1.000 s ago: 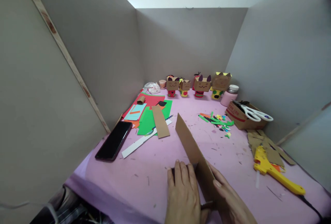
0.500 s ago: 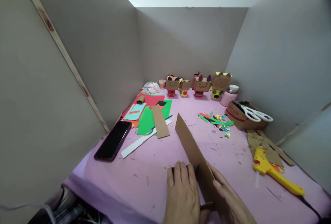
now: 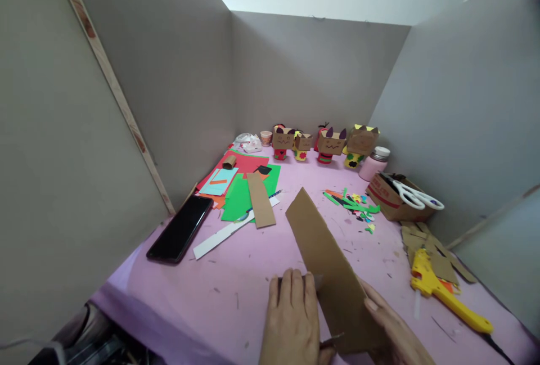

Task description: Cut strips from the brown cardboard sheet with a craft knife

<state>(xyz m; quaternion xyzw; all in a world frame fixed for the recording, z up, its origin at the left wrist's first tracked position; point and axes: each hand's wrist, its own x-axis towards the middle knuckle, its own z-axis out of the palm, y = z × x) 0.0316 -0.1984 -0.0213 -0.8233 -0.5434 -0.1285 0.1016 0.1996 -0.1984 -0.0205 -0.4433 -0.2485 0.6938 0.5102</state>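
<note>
A long brown cardboard strip (image 3: 324,264) stands on edge near the front of the table, slanting away from me and tilted. My right hand (image 3: 394,320) grips its near right side, thumb along the upper edge. Against the strip's left face, my left hand (image 3: 292,314) is closed over a small piece. Only thin dark edges of that piece show past the fingers and below the palm; the rest is covered, so its kind is unclear. A second, flat cardboard strip (image 3: 261,201) lies ahead on coloured paper.
Left lie a black phone (image 3: 180,230), a white paper strip (image 3: 219,240) and green paper (image 3: 236,199). Right are a yellow glue gun (image 3: 447,292), cardboard scraps (image 3: 434,255) and a box (image 3: 390,199) with white-handled scissors (image 3: 415,193). Paper snippets (image 3: 354,204) and several cardboard-headed figures (image 3: 331,143) are farther back.
The cardboard strip has tilted to the right, showing more of its left face. My right hand has shifted slightly right with it; my left hand stays against the strip. The view has turned slightly.
</note>
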